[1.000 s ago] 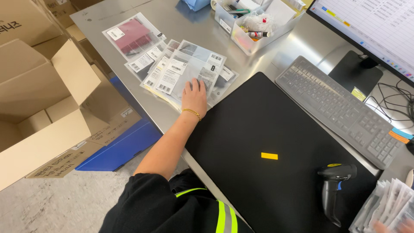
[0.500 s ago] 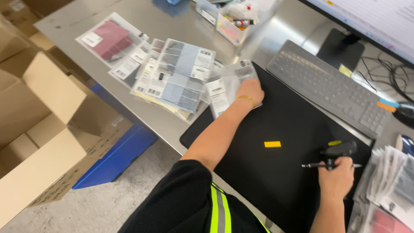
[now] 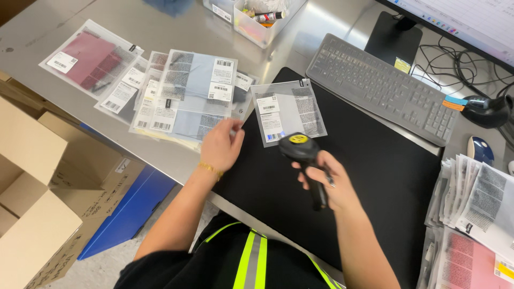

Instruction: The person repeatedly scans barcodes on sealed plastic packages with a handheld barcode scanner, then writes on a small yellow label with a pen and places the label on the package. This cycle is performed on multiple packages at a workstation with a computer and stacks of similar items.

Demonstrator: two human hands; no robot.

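Scanner: black hand scanner with a yellow round top (image 3: pixel 301 152), over the big black mat (image 3: pixel 375 176), its head just above the lower edge of the grey packet.
Right hand: right hand (image 3: pixel 327 184) has its fingers wrapped tight around the scanner's handle.
Grey packet: flat clear plastic bag with grey cloth and white sticker labels (image 3: pixel 289 111), lying on the far left corner of the black mat.
Left hand: left hand (image 3: pixel 222 144) sits at the left edge of the black mat, fingers loosely curled, tips just beside the packet; I cannot tell if it pinches anything.
Pile of packets: blue and grey bagged packets (image 3: pixel 187 96), stacked on the shiny metal table (image 3: pixel 160 27) left of the black mat.
Pink packet: pink bagged cloth (image 3: pixel 88 56), further left of that pile.
Keyboard: grey keyboard (image 3: pixel 383 88), just behind the black mat.
Boxes: brown cardboard boxes (image 3: pixel 37 214), on the floor, well left of the black mat.
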